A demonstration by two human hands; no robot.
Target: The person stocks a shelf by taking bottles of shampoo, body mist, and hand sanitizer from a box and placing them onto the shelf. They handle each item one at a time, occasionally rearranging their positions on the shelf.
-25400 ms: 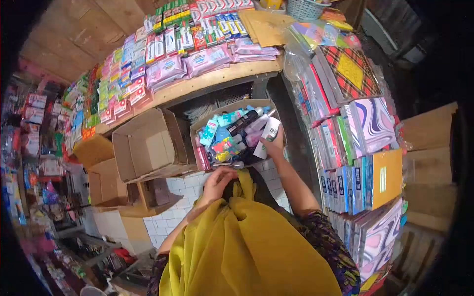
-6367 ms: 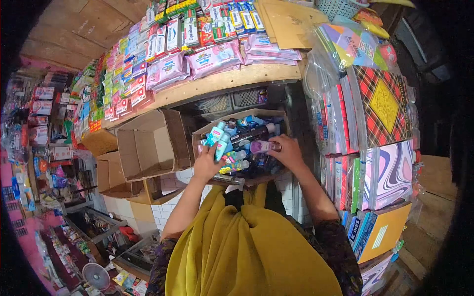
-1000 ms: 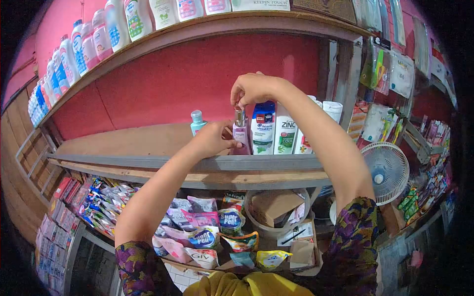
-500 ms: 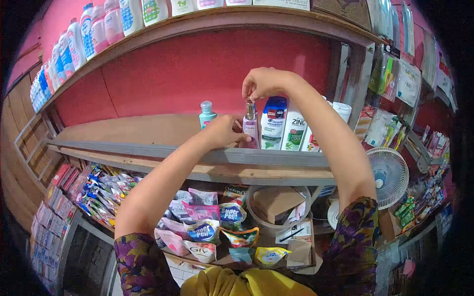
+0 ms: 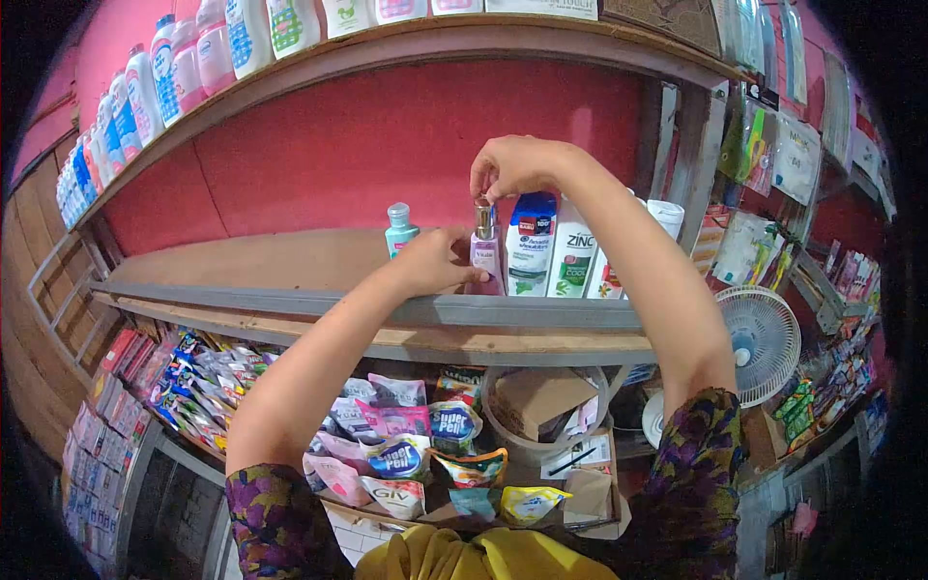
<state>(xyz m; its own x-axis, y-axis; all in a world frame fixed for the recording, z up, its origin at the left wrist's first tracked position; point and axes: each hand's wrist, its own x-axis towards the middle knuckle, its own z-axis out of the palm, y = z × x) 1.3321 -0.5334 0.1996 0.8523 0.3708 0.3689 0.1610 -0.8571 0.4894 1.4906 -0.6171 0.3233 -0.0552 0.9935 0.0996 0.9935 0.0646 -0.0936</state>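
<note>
A pink perfume bottle [image 5: 485, 257] with a gold cap stands upright on the middle shelf, its label reading something like "Vitalis". From the left, my left hand [image 5: 437, 263] grips its lower body, thumb across the front; the other fingers are partly hidden. Above, my right hand [image 5: 517, 164] is closed in a pinch at the top of the cap. A teal bottle [image 5: 399, 229] stands just behind and left of my left hand. To the right of the perfume are a blue-and-white shampoo bottle [image 5: 532, 246] and a white-and-green ZINC bottle [image 5: 575, 253], partly behind my right arm.
A metal rail [image 5: 387, 307] edges the shelf. Lotion bottles line the upper shelf [image 5: 406, 37]. Below are soap and detergent pouches [image 5: 396, 454] and a clear round tub [image 5: 493, 425]. A white fan [image 5: 764, 343] stands at right, near hanging packets [image 5: 797, 155].
The view has shifted slightly, so the shelf items sit a little further left. Both hands stay at the perfume bottle; the left fingers look slightly more spread beside it.
</note>
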